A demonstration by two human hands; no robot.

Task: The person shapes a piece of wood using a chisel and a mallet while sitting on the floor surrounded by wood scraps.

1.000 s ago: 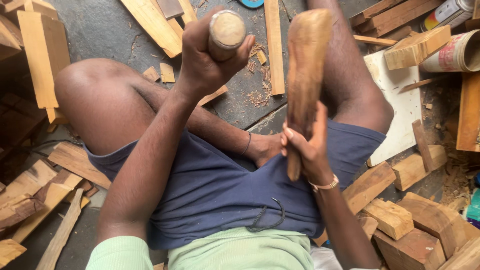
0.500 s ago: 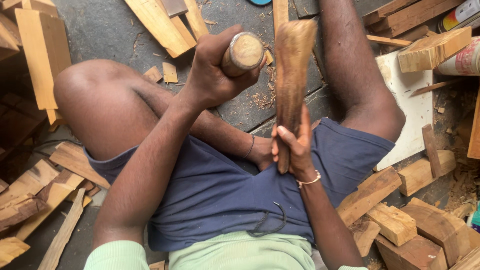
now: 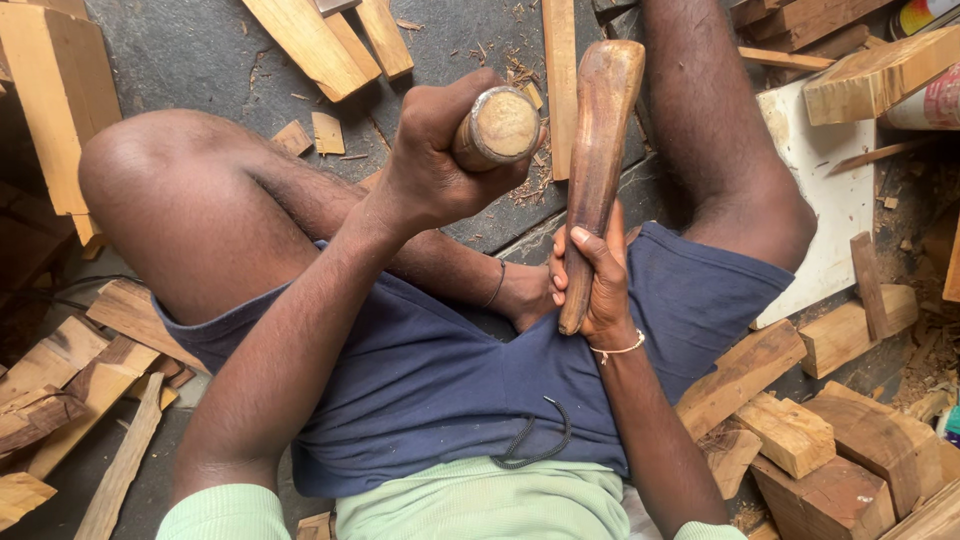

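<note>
My left hand (image 3: 440, 165) is clenched around the round wooden handle (image 3: 497, 128) of a tool, whose pale circular butt end faces the camera; the tool's working end is hidden below the hand. My right hand (image 3: 592, 285) grips the lower part of a long, brown, roughly shaped wooden piece (image 3: 598, 150), held upright between my legs. The tool handle sits just left of that piece, close beside it. I sit on the floor in dark blue shorts with the left knee bent outward.
Pale wood planks (image 3: 320, 40) and offcuts lie on the dark floor (image 3: 200, 60) ahead. Wood blocks (image 3: 800, 435) pile at the right beside a white board (image 3: 830, 200). More scrap wood (image 3: 60, 390) lies at the left. Shavings (image 3: 520, 75) dot the floor.
My left hand with the tool handle has come down and rightward, closer to the wooden piece. The view has shifted, and the wooden piece stays held upright in my right hand.
</note>
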